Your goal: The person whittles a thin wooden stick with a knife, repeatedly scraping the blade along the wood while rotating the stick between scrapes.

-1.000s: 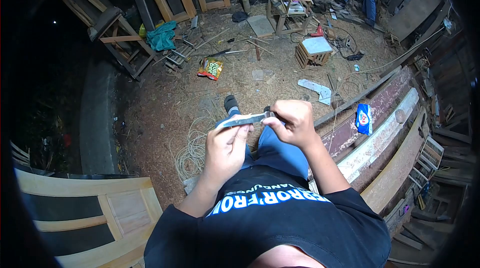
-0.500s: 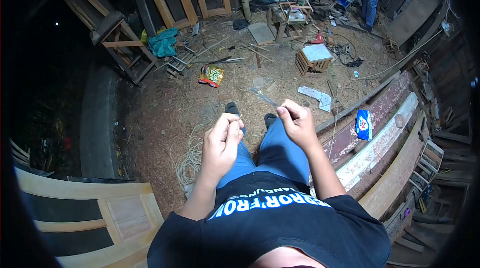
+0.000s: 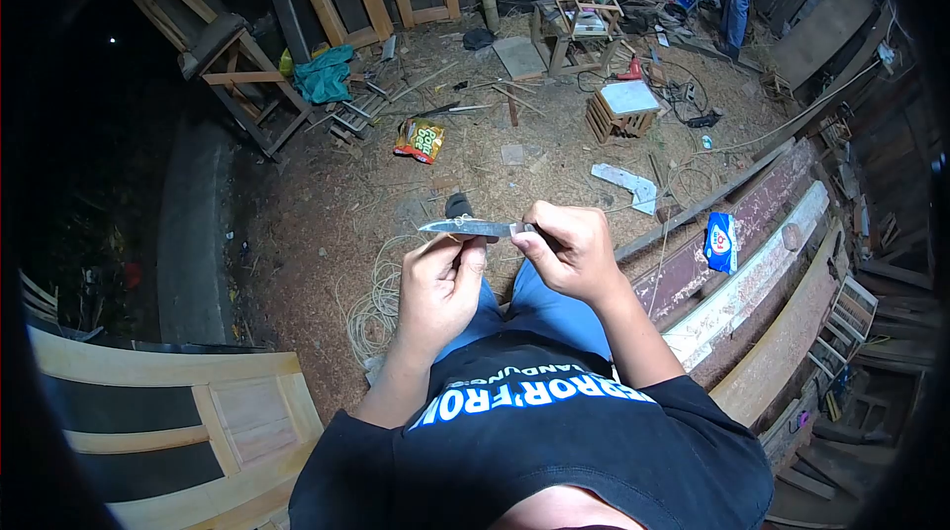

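Observation:
My right hand (image 3: 571,250) is closed around the handle of a knife (image 3: 483,228), whose blade points left and lies across the top of my left hand. My left hand (image 3: 440,283) has thumb and fingers pinched on a small thin piece (image 3: 453,239), pale brown and mostly hidden by the fingers. The blade lies at or just above this piece; whether they touch is hard to tell. Both hands are in front of my lap, over the jeans.
A coil of cord (image 3: 374,317) lies on the ground at left. Wooden panel (image 3: 233,426) at lower left. Long boards (image 3: 742,307) at right carry a blue packet (image 3: 720,243). Beyond are a snack bag (image 3: 420,140), a slatted crate (image 3: 621,111) and another person's legs (image 3: 737,10).
The knife has swung from pointing forward, away from the left hand, to lying across the left fingertips. My right hand has moved slightly left, closer to the left hand.

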Available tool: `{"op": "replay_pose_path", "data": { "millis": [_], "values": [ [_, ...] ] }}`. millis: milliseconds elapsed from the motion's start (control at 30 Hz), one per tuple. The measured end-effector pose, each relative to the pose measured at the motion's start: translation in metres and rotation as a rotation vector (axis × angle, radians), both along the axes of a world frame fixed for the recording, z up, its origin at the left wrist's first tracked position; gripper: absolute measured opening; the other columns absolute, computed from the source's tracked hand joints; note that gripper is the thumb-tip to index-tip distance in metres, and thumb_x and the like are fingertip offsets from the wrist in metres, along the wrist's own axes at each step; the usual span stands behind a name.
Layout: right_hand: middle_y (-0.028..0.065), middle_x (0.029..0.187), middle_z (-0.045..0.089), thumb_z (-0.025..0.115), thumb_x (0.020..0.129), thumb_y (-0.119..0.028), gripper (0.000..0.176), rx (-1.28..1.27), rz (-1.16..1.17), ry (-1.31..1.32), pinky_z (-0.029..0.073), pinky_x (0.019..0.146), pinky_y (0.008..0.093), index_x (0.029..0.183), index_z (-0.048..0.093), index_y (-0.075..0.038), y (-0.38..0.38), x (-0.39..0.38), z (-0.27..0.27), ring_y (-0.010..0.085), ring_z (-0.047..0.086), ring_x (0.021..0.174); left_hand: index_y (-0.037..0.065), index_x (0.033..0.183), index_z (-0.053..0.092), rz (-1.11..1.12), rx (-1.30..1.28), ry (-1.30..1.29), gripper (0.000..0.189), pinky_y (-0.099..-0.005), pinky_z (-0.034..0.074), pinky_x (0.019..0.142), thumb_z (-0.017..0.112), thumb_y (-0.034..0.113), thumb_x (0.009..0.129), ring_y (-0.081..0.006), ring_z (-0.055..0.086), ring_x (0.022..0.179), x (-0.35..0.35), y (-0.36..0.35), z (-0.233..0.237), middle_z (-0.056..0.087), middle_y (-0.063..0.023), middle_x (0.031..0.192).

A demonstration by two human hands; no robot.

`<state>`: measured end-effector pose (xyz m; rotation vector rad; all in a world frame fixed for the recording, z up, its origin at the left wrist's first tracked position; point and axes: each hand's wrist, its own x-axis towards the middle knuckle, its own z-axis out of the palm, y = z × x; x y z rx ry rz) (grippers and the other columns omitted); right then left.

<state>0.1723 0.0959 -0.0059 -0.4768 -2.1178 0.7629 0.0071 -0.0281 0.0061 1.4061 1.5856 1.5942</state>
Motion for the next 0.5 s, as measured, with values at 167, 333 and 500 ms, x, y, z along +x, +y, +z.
{"op": "replay_pose_path", "data": {
  "millis": [167, 333, 500],
  "values": [
    [0.0084, 0.064, 0.056, 0.074, 0.095, -0.021, 0.025, 0.025, 0.001, -0.011, 0.041, 0.050, 0.0342, 0.079, 0.064, -0.004, 0.0003, 0.0014, 0.0012, 0.0236, 0.058, 0.053, -0.006, 0.110, 0.072, -0.001, 0.003, 0.001, 0.013, -0.0276, 0.049, 0.064, 0.063, -0.001, 0.102, -0.0093, 0.061, 0.072, 0.0000, 0.0008, 0.0021, 0.069, -0.0076, 0.085],
    [0.0090, 0.064, 0.057, 0.074, 0.094, -0.022, 0.025, -0.005, -0.011, -0.004, 0.042, 0.050, 0.0353, 0.079, 0.064, -0.004, -0.0002, -0.0004, -0.0039, 0.0250, 0.058, 0.053, -0.006, 0.111, 0.072, -0.001, -0.017, 0.040, 0.014, -0.0296, 0.050, 0.064, 0.063, 0.000, 0.101, -0.0123, 0.063, 0.070, -0.0025, 0.0014, -0.0002, 0.068, -0.0094, 0.082],
    [0.0093, 0.064, 0.058, 0.075, 0.092, -0.021, 0.024, 0.047, -0.021, -0.002, 0.043, 0.052, 0.0360, 0.079, 0.065, -0.004, 0.0012, -0.0025, -0.0011, 0.0281, 0.059, 0.055, -0.006, 0.107, 0.069, -0.020, 0.047, 0.083, 0.012, -0.0232, 0.042, 0.060, 0.059, -0.001, 0.104, -0.0052, 0.053, 0.068, -0.0035, 0.0019, -0.0035, 0.061, -0.0013, 0.080]
  ]
}}
